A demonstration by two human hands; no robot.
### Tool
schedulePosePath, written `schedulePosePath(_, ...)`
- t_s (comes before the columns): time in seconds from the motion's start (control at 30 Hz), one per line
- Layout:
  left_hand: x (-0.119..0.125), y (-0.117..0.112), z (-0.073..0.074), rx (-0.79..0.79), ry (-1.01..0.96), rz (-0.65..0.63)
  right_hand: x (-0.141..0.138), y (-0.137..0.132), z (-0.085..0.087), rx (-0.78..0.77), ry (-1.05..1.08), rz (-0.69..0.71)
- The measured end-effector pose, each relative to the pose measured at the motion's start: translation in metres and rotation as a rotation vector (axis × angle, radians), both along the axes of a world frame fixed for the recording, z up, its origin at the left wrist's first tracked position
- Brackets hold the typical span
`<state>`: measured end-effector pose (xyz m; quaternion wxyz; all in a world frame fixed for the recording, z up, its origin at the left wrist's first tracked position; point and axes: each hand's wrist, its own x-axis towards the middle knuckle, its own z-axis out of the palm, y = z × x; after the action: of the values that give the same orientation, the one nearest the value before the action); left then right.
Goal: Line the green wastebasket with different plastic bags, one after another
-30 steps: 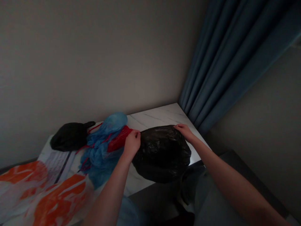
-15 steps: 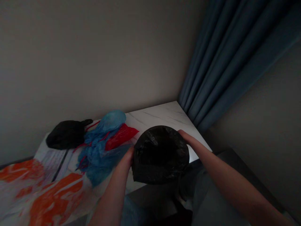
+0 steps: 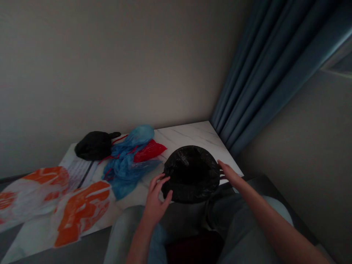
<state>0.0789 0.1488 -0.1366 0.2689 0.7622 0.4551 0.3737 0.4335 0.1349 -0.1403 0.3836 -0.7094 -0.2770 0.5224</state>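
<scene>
A round bin (image 3: 189,196) with a black plastic bag (image 3: 203,190) lining it and folded over its rim sits in front of me, its dark mouth facing up. What lies inside is too dark to make out. At its left side, my left hand (image 3: 156,201) has thumb and fingers spread, the fingertips at the bag's folded edge. On the opposite side, my right hand (image 3: 228,174) rests with its fingers apart against the bag. Whether the bin stands on the table or beside its edge I cannot tell.
Left of the bin, the white marbled table (image 3: 189,132) bears crumpled blue bags (image 3: 123,165), a red bag (image 3: 150,151), a black bundle (image 3: 95,146) and orange-and-white bags (image 3: 82,211). A blue curtain (image 3: 255,80) hangs at the right, by the wall. My knees are below.
Both hands have loosened from behind the bin's sides, their fingers now spread and showing. The bin's bag edge looks rounder and smoother. My view has shifted slightly.
</scene>
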Motion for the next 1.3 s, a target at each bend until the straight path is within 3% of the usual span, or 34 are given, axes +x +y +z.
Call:
schedulePosePath(0.13,-0.001,-0.031,-0.008,-0.018,0.014,-0.008,-0.021,-0.048,-0.016,-0.072,0.309,0.051)
schedulePosePath(0.23,0.000,-0.036,-0.018,-0.057,-0.017,0.046,-0.039,-0.068,-0.028,-0.010,0.404,-0.041)
schedulePosePath(0.33,0.002,-0.038,-0.024,-0.055,-0.024,0.078,-0.046,-0.073,-0.036,0.132,0.352,-0.180)
schedulePosePath(0.43,0.006,-0.042,-0.028,0.060,0.009,0.055,-0.044,-0.075,-0.041,0.233,0.312,-0.240)
schedulePosePath(0.63,0.014,-0.052,-0.050,0.108,0.123,-0.082,-0.045,-0.080,-0.048,0.134,0.104,-0.040)
schedulePosePath(0.77,0.009,-0.047,-0.067,0.012,0.058,0.069,-0.053,-0.074,-0.048,0.044,-0.014,-0.056)
schedulePosePath(0.87,0.001,-0.039,-0.074,-0.114,-0.075,0.283,-0.053,-0.069,-0.049,-0.023,-0.012,-0.039)
schedulePosePath(1.03,-0.013,-0.027,-0.076,-0.391,-0.392,0.557,-0.026,-0.064,-0.045,-0.163,0.072,0.227)
schedulePosePath(1.1,-0.014,-0.026,-0.072,-0.599,-0.592,0.627,-0.009,-0.056,-0.036,-0.120,0.029,0.186)
schedulePosePath(1.2,-0.006,-0.030,-0.060,-1.025,-0.873,0.637,0.014,-0.030,-0.016,0.004,-0.006,-0.030)
schedulePosePath(1.3,0.011,-0.036,-0.047,-1.269,-1.012,0.540,0.028,0.004,0.001,0.052,0.213,-0.014)
